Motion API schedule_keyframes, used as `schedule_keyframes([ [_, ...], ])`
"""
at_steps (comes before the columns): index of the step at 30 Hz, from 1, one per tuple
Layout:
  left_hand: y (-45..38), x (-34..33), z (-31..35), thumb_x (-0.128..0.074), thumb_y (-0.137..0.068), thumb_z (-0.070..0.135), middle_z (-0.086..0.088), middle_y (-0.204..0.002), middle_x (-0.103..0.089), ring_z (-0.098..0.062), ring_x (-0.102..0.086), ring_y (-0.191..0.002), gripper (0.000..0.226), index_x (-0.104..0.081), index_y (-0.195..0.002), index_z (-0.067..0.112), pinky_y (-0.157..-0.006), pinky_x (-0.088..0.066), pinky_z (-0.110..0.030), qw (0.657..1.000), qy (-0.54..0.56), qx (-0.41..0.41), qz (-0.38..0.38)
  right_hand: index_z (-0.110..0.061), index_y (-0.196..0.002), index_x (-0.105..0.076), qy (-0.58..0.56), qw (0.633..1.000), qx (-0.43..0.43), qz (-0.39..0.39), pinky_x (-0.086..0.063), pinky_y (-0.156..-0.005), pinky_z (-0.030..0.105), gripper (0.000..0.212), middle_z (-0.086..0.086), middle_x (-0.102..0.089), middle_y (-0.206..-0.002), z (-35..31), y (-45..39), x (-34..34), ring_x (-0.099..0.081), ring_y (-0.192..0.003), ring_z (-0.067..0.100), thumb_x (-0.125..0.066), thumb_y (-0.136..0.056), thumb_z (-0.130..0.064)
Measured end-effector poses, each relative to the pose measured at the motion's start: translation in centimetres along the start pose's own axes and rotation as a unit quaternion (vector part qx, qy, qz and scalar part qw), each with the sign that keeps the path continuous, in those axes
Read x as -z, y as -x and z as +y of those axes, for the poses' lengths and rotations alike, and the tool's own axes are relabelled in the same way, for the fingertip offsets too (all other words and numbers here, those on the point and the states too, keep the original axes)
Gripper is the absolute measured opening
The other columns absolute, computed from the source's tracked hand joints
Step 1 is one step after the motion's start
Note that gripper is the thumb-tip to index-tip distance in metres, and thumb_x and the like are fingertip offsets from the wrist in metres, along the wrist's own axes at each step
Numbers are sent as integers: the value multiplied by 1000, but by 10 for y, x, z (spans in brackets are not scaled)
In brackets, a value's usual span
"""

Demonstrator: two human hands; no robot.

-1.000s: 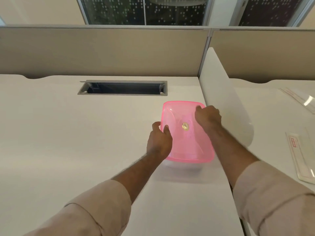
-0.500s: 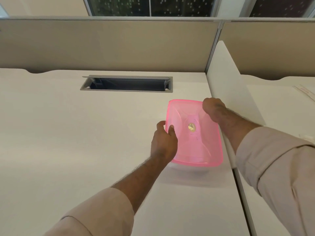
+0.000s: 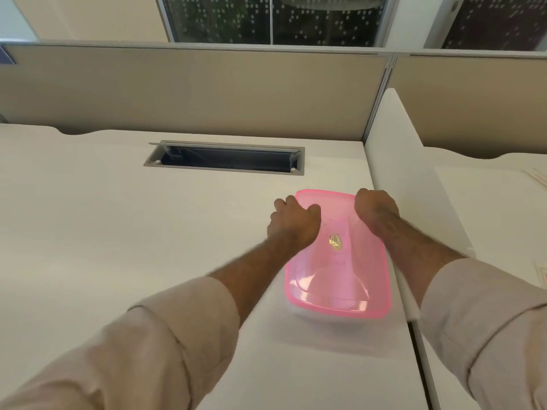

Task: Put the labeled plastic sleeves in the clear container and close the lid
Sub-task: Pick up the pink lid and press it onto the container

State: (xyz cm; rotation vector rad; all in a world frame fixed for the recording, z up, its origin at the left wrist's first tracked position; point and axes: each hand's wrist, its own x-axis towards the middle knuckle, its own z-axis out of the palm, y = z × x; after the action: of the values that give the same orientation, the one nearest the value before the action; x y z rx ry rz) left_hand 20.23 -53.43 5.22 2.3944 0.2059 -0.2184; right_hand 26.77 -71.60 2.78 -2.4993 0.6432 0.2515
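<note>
A translucent pink lid [image 3: 337, 273] with a small gold sticker lies on top of the clear container [image 3: 325, 318], which stands on the white desk near the divider. My left hand [image 3: 291, 224] grips the lid's far left corner, thumb on top. My right hand [image 3: 377, 213] is curled over the far right corner. The container's inside is hidden by the lid, so I cannot tell what it holds. A plastic sleeve's edge [image 3: 542, 276] shows at the right frame border.
A white divider panel [image 3: 414, 173] rises just right of the container. A grey cable slot [image 3: 225, 158] is open in the desk [image 3: 88, 232] behind it. Beige partition walls close the back. A second desk lies beyond the divider, with more sleeve edges [image 3: 537, 176] at far right.
Both hands have slid from the lid's middle and side up to its far corners. My view has swung left, so the sleeves on the right desk have nearly left the frame.
</note>
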Motion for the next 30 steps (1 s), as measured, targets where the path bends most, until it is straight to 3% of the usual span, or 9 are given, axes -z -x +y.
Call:
schedule_keyframes([
  [3, -38, -2, 11, -35, -95, 52, -16, -135, -52, -37, -52, -120, 61, -44, -134, 6, -100, -45, -45, 993, 91, 70, -15, 2, -125, -51, 22, 1000, 14, -5, -32, -77, 37, 47, 26, -52, -129, 5, -4, -4, -49, -120, 41, -22, -94, -19],
  [7, -65, -4, 8, -36, -88, 71, -10, -117, -63, -32, -60, -103, 79, -54, -131, 8, -83, -48, -36, 970, 199, 121, -71, 1, -124, -51, 27, 999, 23, -5, -37, -82, 39, 48, 26, -52, -129, 6, -9, -5, -49, -120, 42, -21, -94, -20],
  [8, -67, -5, 6, -40, -86, 72, -5, -104, -61, -27, -59, -92, 76, -56, -126, 10, -76, -46, -33, 960, 236, 136, -69, 0, -123, -52, 35, 999, 29, -3, -36, -80, 39, 47, 26, -53, -127, 7, -9, -6, -49, -119, 42, -21, -94, -20],
  [10, -70, -7, 3, -51, -82, 70, 3, -81, -53, -18, -52, -72, 60, -57, -97, 13, -59, -40, -28, 946, 280, 152, -62, 0, -120, -53, 56, 998, 43, 2, -34, -76, 38, 43, 26, -54, -124, 8, -10, -7, -51, -115, 43, -22, -95, -17],
  [12, -72, -7, -1, -57, -75, 63, 3, -71, -50, -16, -48, -62, 46, -52, -77, 18, -53, -36, -24, 942, 292, 156, -60, -2, -117, -53, 74, 996, 48, 10, -33, -73, 37, 40, 26, -56, -120, 8, -12, -7, -53, -112, 42, -23, -96, -16],
  [17, -76, -8, 0, -50, -65, 56, 1, -58, -45, -18, -45, -55, 40, -53, -72, 17, -46, -36, -22, 951, 262, 153, -52, -1, -120, -53, 77, 996, 50, 1, -32, -72, 36, 42, 24, -55, -121, 8, -14, -8, -53, -112, 42, -23, -95, -17],
  [25, -75, -9, 0, -49, -81, 69, -1, -80, -56, -17, -54, -72, 52, -46, -71, 18, -55, -38, -26, 958, 239, 153, -37, 1, -121, -52, 91, 994, 58, -15, -34, -74, 38, 40, 27, -55, -122, 6, -13, -6, -52, -114, 45, -24, -96, -12],
  [30, -76, -8, 0, -47, -84, 69, -1, -82, -55, -17, -53, -73, 54, -49, -84, 15, -62, -43, -27, 957, 237, 160, -41, 2, -121, -52, 79, 995, 54, -19, -34, -75, 39, 39, 28, -55, -123, 5, -12, -5, -52, -114, 45, -25, -97, -11],
])
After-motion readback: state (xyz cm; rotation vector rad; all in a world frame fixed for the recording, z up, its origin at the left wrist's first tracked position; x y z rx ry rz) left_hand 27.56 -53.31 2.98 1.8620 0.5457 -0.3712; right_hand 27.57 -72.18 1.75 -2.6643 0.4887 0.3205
